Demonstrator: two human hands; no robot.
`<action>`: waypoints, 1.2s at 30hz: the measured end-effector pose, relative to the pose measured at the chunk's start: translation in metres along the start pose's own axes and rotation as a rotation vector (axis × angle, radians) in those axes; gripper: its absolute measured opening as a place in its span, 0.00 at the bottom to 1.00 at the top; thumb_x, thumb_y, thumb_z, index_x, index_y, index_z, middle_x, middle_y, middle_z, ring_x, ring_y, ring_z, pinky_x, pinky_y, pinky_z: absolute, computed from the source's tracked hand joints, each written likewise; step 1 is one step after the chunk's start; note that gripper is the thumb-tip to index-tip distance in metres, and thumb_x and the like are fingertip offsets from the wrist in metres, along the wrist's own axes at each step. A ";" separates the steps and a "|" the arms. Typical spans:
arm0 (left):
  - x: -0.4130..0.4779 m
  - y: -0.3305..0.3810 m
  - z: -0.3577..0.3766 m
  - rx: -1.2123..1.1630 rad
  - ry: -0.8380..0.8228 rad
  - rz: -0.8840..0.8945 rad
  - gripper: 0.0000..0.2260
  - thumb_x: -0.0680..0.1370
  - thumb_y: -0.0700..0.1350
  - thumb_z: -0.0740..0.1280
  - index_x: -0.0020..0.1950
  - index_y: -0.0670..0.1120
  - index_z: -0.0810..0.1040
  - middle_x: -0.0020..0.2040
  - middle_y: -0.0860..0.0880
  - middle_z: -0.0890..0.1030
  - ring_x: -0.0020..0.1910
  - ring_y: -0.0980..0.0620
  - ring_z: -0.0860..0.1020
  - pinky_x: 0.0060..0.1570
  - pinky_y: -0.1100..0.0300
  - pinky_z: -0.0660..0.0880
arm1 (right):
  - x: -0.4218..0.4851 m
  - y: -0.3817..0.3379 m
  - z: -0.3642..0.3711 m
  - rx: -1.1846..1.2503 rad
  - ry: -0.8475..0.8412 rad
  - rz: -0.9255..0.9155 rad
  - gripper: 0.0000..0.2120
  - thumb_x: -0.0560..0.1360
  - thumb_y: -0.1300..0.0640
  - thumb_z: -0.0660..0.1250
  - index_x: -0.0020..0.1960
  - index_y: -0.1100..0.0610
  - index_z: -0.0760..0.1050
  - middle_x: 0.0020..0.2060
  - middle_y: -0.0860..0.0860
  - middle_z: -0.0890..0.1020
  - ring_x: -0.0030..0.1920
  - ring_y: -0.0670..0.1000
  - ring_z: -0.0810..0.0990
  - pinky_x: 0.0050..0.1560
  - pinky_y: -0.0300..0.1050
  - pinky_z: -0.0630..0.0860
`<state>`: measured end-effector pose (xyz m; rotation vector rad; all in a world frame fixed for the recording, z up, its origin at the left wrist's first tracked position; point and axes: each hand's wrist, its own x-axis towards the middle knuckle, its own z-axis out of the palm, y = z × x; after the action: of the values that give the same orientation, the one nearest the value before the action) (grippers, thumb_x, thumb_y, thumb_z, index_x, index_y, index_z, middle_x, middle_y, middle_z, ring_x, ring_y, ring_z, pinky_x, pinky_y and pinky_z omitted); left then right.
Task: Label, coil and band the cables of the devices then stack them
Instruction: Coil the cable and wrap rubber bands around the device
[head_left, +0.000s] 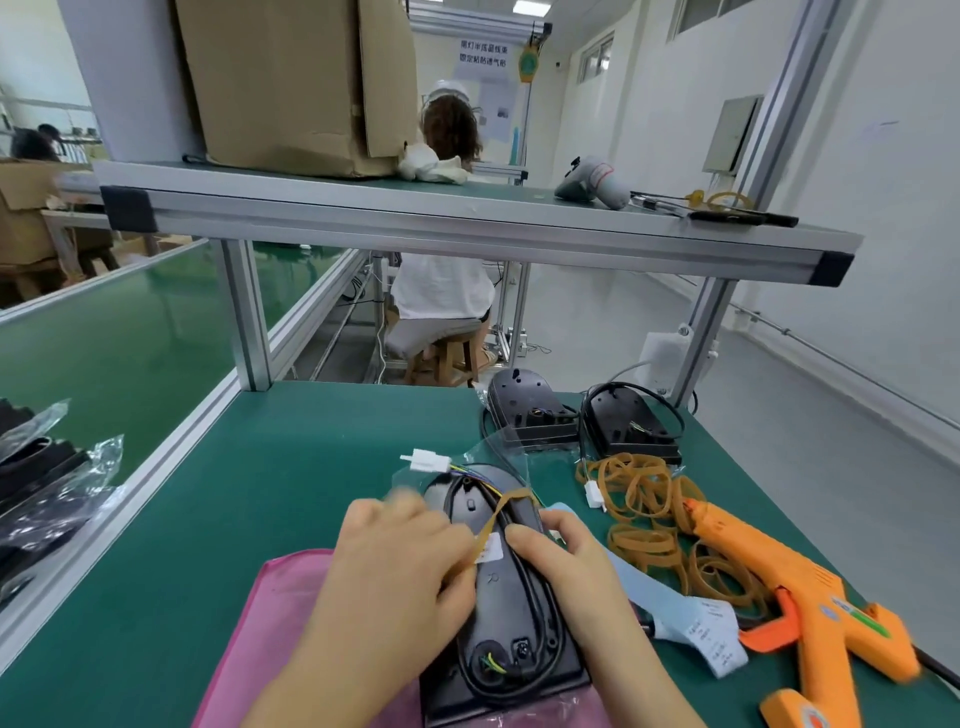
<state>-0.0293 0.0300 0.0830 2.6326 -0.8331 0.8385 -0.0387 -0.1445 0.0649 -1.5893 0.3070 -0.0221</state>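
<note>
Flat on a pink cloth (280, 613) on the desk (260, 493): a black device (498, 613), back up, black cable (543, 597) looped along its rim. Left of the device, left hand (395, 561), grip curled, pinching a tan rubber band (501, 512) stretched across the device's far half. Right of the device, right hand (571, 566), grip clamped on its edge, thumb pressing beside a white label (491, 551). Just past the device's far end, a white connector (423, 461) on coloured wires. Farther beyond, two more black units (524, 410). Right of the device: loose rubber bands (639, 499), a label strip (691, 618), an orange glue gun (800, 613).
</note>
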 end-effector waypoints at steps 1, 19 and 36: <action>0.003 -0.002 -0.004 0.019 -0.005 0.027 0.08 0.67 0.52 0.61 0.29 0.50 0.69 0.32 0.55 0.72 0.38 0.49 0.71 0.39 0.52 0.67 | 0.000 0.001 0.001 -0.011 0.003 -0.007 0.09 0.71 0.58 0.72 0.50 0.57 0.76 0.31 0.51 0.83 0.31 0.49 0.81 0.30 0.38 0.75; 0.020 0.042 -0.006 -0.733 -0.189 -0.053 0.11 0.71 0.42 0.62 0.33 0.54 0.64 0.38 0.55 0.67 0.39 0.55 0.67 0.41 0.58 0.68 | -0.005 -0.006 -0.007 -0.350 0.120 -0.170 0.22 0.56 0.38 0.65 0.49 0.38 0.68 0.30 0.45 0.77 0.31 0.45 0.73 0.36 0.44 0.71; -0.014 0.016 -0.004 -0.918 -0.041 -0.393 0.05 0.68 0.54 0.71 0.35 0.56 0.82 0.42 0.57 0.79 0.52 0.64 0.77 0.52 0.72 0.69 | -0.021 0.005 0.000 0.122 0.129 -0.192 0.18 0.54 0.43 0.73 0.43 0.38 0.72 0.31 0.57 0.76 0.33 0.53 0.75 0.37 0.50 0.73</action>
<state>-0.0497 0.0252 0.0786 1.8811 -0.4955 0.2009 -0.0602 -0.1400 0.0635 -1.4939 0.2472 -0.2872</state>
